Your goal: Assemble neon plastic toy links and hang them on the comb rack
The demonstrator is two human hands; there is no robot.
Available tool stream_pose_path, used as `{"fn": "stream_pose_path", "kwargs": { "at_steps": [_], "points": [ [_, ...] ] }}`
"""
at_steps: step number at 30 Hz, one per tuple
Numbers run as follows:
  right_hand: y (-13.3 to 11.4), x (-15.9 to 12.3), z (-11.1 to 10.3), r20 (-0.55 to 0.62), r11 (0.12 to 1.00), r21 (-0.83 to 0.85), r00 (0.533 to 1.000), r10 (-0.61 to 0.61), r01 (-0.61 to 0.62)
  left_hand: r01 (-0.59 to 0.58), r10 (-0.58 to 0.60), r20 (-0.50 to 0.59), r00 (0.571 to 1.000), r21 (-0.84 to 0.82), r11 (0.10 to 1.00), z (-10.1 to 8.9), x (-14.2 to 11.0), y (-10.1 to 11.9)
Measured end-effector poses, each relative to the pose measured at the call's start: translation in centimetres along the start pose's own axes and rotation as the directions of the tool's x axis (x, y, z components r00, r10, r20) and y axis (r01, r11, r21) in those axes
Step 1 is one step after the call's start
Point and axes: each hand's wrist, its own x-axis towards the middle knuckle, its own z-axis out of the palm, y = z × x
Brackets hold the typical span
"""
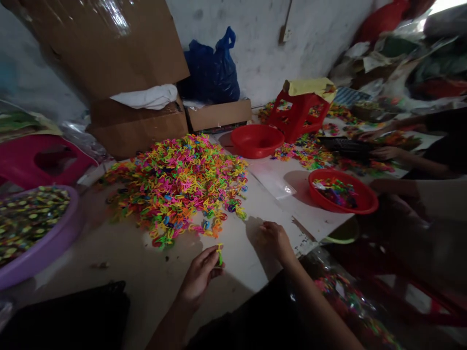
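Hundreds of small bright plastic loops lie heaped on the pale table, at twelve o'clock from the hands. The left hand pinches one green-yellow plastic loop at its fingertips; the right hand, at two o'clock from it, rests curled on the table, its fingers' hold impossible to tell. A slack pinch could drop the loop into the heap, where it would be lost. Dim room: purple plastic basin at nine o'clock, red plastic bowl at three, cardboard boxes behind.
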Motion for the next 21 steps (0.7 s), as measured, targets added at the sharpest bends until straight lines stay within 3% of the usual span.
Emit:
{"fn": "stream_pose_path", "kwargs": {
  "at_steps": [3,5,7,9,11,15,18,21],
  "points": [
    [-0.2,-1.3,-0.7,-0.024,0.989,-0.119,0.996,0.081,-0.084,0.068,-0.075,-0.055,0.996,-0.112,0.991,-0.5,-0.3,0.1],
    [-0.5,-1.7,-1.2,0.019,0.975,-0.185,0.991,0.131,-0.125,0.174,-0.193,-0.080,0.978,-0.196,0.965,-1.0,-0.4,0.0],
    [-0.9,-1.7,-1.6,0.077,0.978,-0.166,0.987,0.141,-0.127,0.212,-0.236,-0.104,0.966,-0.202,0.956,-1.3,-0.5,-0.3],
    [-1.8,-1.5,-1.8,0.150,0.991,-0.012,0.979,0.135,-0.135,0.151,-0.165,-0.113,0.980,-0.123,0.981,-1.4,-0.5,-0.8],
    [-3.3,-1.3,-1.6,0.216,0.955,0.264,0.973,0.077,-0.134,0.058,-0.059,-0.101,0.993,-0.019,0.998,-1.2,-0.6,-1.1],
    [-8.2,-2.4,-1.2,0.304,0.671,0.734,0.936,-0.180,-0.109,-0.054,0.061,-0.110,0.992,0.062,0.997,-1.1,-1.2,-1.0],
    [-12.0,-3.8,-1.1,0.382,0.465,0.859,0.873,-0.302,-0.215,-0.091,0.090,-0.123,0.988,-0.003,0.996,-1.3,-1.7,-0.4],
    [-14.5,-4.8,-0.9,0.439,0.368,0.877,0.826,-0.353,-0.309,-0.140,0.134,-0.101,0.986,-0.052,0.989,-1.4,-2.3,0.2]
  ]
}}
